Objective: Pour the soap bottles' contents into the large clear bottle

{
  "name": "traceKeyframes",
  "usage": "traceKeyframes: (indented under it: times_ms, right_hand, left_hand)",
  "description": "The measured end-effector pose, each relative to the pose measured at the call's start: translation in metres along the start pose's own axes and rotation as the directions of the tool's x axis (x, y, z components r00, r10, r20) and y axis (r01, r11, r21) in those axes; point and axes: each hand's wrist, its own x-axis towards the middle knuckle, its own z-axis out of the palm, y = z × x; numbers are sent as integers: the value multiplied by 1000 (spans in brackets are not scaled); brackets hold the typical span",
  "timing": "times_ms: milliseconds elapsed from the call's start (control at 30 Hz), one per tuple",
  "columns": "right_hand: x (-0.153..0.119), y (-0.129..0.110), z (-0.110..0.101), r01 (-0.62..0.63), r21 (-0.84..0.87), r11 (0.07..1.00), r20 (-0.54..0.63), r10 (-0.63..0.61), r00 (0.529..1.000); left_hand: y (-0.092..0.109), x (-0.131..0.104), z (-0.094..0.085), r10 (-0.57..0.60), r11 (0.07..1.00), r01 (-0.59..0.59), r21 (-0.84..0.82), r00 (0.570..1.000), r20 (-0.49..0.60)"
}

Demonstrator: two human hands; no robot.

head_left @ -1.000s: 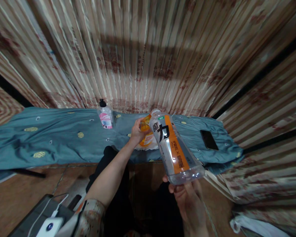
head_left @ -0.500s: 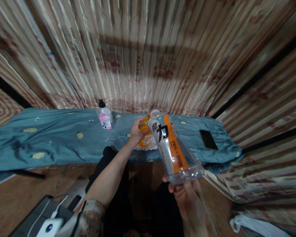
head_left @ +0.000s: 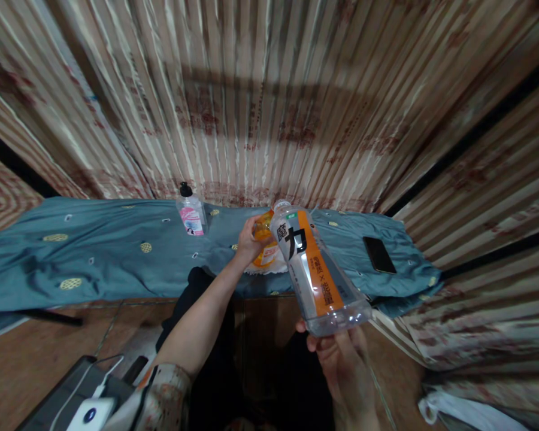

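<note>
My left hand [head_left: 250, 239] is closed around the upper part of an orange bottle [head_left: 266, 256] with a white and red label, which rests on a white cloth [head_left: 276, 264]. A clear plastic drink bottle [head_left: 317, 269] with an orange label is tilted, its mouth up beside the top of the orange bottle. My right hand [head_left: 344, 362] grips it by the base, fingers underneath. Whether the two mouths touch is hidden behind the clear bottle. To the left, a pump bottle [head_left: 191, 214] with a black top and pink label stands upright.
A blue-green patterned cloth [head_left: 117, 251] covers the narrow table. A black phone [head_left: 379, 254] lies at its right end. Striped curtains [head_left: 260, 108] hang behind and at both sides. At lower left, a white device [head_left: 91, 413] with a cable sits on a dark surface.
Almost nothing differs. Both hands and both bottles hold nearly the same position and tilt.
</note>
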Motion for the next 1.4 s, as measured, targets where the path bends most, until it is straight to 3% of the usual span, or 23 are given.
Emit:
traceKeyframes:
  times_ms: [867,1400]
  right_hand:
    - [0,-1,-1,-12,19,1000,-5,12,1000]
    - [-1,-2,2,-20,-17,1000,-31,19,999]
  left_hand:
    - [3,1,-1,36,999,-36,16,999,1]
    - [3,1,-1,-4,1000,4,-23,1000,17]
